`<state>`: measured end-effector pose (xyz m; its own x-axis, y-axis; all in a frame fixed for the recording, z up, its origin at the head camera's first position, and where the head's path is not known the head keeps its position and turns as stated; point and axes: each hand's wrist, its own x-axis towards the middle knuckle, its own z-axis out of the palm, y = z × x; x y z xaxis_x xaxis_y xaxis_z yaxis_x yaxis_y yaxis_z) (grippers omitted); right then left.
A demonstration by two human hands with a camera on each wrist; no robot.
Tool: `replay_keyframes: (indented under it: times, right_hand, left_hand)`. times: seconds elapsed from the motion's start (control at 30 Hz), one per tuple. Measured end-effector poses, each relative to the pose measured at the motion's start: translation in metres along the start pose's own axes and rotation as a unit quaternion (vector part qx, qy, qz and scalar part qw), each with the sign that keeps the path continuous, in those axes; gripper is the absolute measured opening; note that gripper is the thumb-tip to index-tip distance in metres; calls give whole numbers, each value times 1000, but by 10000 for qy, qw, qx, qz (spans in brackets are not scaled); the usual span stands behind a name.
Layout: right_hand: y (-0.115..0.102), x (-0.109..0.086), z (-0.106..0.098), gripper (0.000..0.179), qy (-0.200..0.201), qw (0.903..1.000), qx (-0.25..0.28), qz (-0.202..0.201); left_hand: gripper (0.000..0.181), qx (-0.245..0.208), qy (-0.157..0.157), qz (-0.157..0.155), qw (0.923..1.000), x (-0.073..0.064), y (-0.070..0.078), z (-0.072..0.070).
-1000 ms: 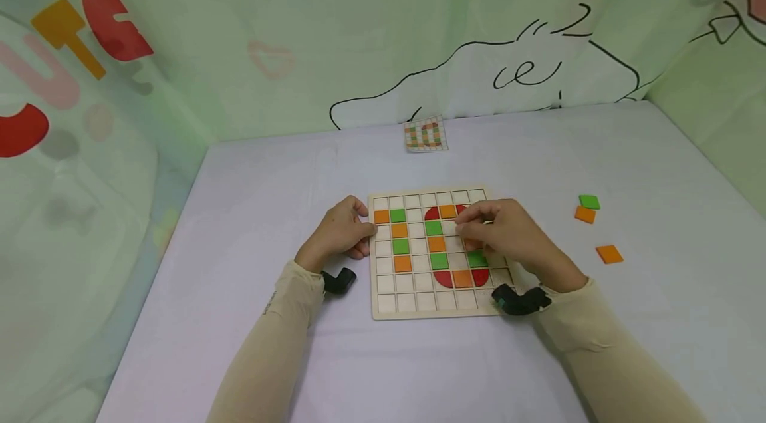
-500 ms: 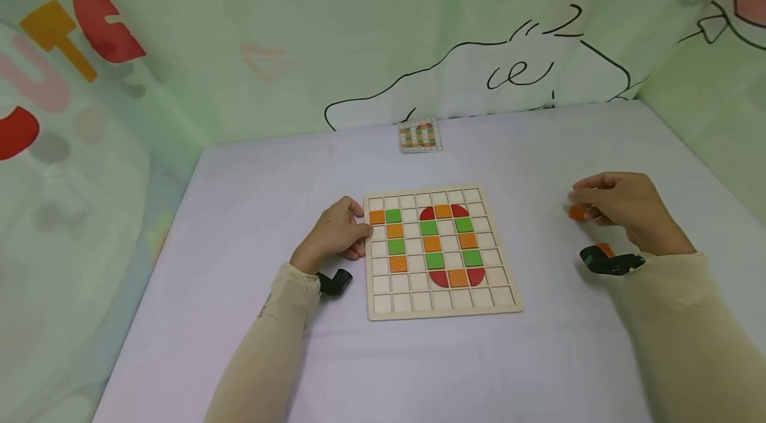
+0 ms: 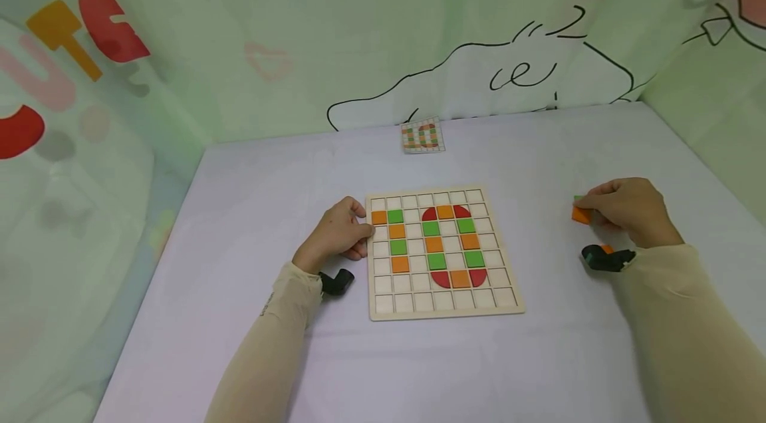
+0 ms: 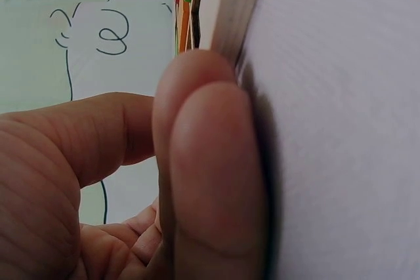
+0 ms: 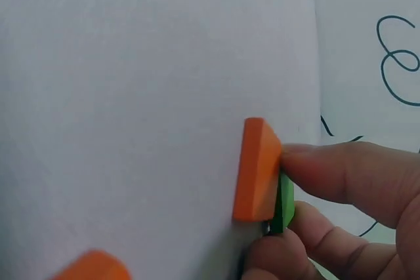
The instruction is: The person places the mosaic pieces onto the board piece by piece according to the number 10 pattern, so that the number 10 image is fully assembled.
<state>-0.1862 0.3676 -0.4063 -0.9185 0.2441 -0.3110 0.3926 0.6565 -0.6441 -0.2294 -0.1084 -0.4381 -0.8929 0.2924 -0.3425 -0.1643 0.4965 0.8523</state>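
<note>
My left hand (image 3: 338, 231) holds the left edge of a pale wooden grid board (image 3: 415, 303), its fingertips (image 4: 210, 162) right against the edge in the left wrist view. Orange, green and red tiles lie in the board's squares: a short column at left and a closed ring at right. To the right of the board, my right hand (image 3: 631, 207) pinches a green tile (image 5: 286, 204) between thumb and fingers. An orange tile (image 5: 254, 175) sits against it, overlapping it in the right wrist view. In the head view the fingers hide most of the green tile.
Another orange tile (image 3: 607, 249) shows beside the right wrist's black camera mount (image 3: 601, 259). A small pattern card (image 3: 422, 136) rests at the back of the white-covered table (image 3: 287, 177), before a printed curtain (image 3: 359, 24). The left wrist carries a similar black mount (image 3: 338, 282).
My right hand has moved from the board to the loose tiles at right, uncovering tiles in the ring's right side. There the green and orange tiles shifted slightly. The left hand has stayed.
</note>
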Motion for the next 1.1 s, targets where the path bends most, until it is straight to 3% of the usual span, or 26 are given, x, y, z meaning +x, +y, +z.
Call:
replay_keyframes:
  times: [0.23, 0.5, 0.77, 0.97, 1.1]
  right_hand:
    - [-3, 1, 2, 45, 24, 9998, 196, 35]
    - [-2, -3, 11, 45, 462, 9977, 494, 8]
    - [-13, -14, 19, 33, -75, 9852, 1700, -194]
    - [-22, -21, 37, 45, -380, 9856, 1638, -147]
    - [-28, -25, 50, 42, -550, 9831, 1737, -206]
  left_hand:
    - [31, 21, 11, 62, 10000, 0, 0, 0]
    - [32, 4, 2, 53, 10000, 2, -1, 0]
    - [31, 16, 10, 35, 10000, -1, 2, 0]
    - [30, 9, -5, 17, 10000, 0, 2, 1]
    - [30, 15, -6, 24, 10000, 0, 1, 1]
